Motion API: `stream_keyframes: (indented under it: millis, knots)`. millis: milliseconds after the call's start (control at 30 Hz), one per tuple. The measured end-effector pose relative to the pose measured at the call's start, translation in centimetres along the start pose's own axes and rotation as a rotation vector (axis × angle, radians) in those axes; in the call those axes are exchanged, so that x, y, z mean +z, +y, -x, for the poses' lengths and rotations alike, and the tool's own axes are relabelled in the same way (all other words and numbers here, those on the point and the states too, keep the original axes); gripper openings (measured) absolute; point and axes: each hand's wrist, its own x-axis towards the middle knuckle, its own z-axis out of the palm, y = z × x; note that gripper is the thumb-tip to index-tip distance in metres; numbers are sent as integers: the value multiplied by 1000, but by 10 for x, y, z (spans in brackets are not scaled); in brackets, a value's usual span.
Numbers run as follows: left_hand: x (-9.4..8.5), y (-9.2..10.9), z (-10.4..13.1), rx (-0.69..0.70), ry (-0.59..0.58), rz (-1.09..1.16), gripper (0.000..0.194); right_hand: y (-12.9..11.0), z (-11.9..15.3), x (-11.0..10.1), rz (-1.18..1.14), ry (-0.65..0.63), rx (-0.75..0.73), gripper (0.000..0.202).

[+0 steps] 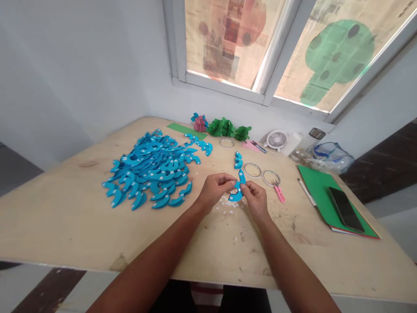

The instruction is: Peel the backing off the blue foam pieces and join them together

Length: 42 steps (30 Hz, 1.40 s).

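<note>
Right of the blue pile (156, 163), over the tabletop (208, 248), we have a curvy blue cutout (236, 194) — our right hand (256, 201) has its grip clamped on the side away from the pile; our left hand (213, 190) has its fingertips at the pile-facing side, but we cannot tell whether they pinch it. We would do well to pinch lightly and avoid creasing it. Its long axis runs near to far — far end pointing away from us, near end curving toward the pile.
</note>
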Motion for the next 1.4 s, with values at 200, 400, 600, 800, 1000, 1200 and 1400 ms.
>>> stream_keyframes:
  millis: [200, 400, 600, 800, 1000, 1200, 1400]
  knots:
    - [-1, -4, -2, -37, -16, 20, 19, 7, 0, -1, 47, 3, -6, 25]
    - [-1, -7, -3, -9, -35, -1, 16, 5, 0, 0, 71, 10, -14, 26]
    - [-3, -5, -3, -7, -51, 1, 11, 4, 0, -1, 51, -6, -16, 22]
    - [-3, -4, -3, -25, -79, 17, 16, 5, 0, -1, 10, 13, 2, 21]
    - [-6, -4, -3, 23, -124, -14, 25, 0, -2, 2, -90, 27, 36, 21]
    - [-6, 2, -1, 46, -132, -40, 18, -4, -2, 2, -79, 24, 59, 23]
    - [-4, 0, -1, -16, -96, 28, 20, -3, -1, 3, -96, 15, 54, 22]
